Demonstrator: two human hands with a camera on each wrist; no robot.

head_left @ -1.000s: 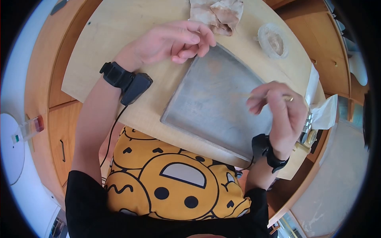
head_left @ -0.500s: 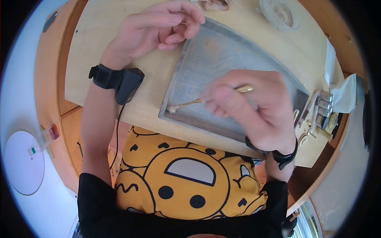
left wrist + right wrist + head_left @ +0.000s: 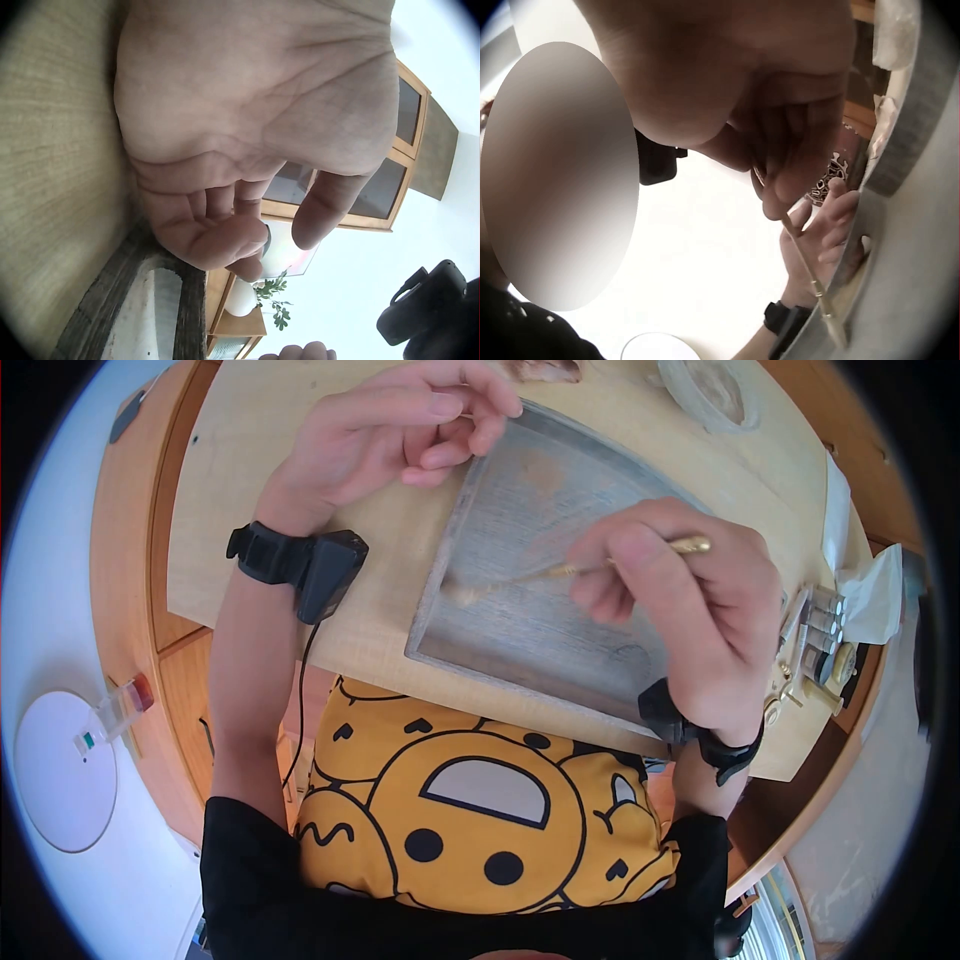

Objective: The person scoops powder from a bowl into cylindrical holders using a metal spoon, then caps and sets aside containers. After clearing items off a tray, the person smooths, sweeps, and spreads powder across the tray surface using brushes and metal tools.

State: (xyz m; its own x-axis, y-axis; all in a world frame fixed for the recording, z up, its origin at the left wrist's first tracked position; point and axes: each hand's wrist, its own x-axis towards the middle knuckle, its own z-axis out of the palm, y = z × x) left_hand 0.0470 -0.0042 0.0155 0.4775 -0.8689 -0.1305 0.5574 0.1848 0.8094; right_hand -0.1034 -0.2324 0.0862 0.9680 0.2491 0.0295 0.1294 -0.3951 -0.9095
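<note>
In the head view, my right hand [image 3: 690, 585] pinches a thin gold-coloured brush [image 3: 560, 571] above a shallow grey tray [image 3: 560, 650]. The brush's pale, blurred tip points at the tray's left side; whether it touches the tray, I cannot tell. Across the right wrist view, the brush [image 3: 817, 289] slants down from the fingertips of my right hand [image 3: 742, 75]. My left hand [image 3: 385, 445] lies at the tray's far left corner with loosely bent fingers. The left wrist view has that hand [image 3: 255, 112] beside the dark tray rim [image 3: 191, 315], holding nothing visible.
A clear round bowl [image 3: 710, 395] and crumpled brown material [image 3: 545, 368] lie at the table's far side. Small metal pieces and jars [image 3: 825, 620] stand at the right near a white sheet [image 3: 875, 595]. A yellow patterned cushion [image 3: 480, 810] sits below the near edge.
The right hand moved left with the brush to the tray's near left corner, then back up and right. The left hand stayed near the far left corner. The head view shifted.
</note>
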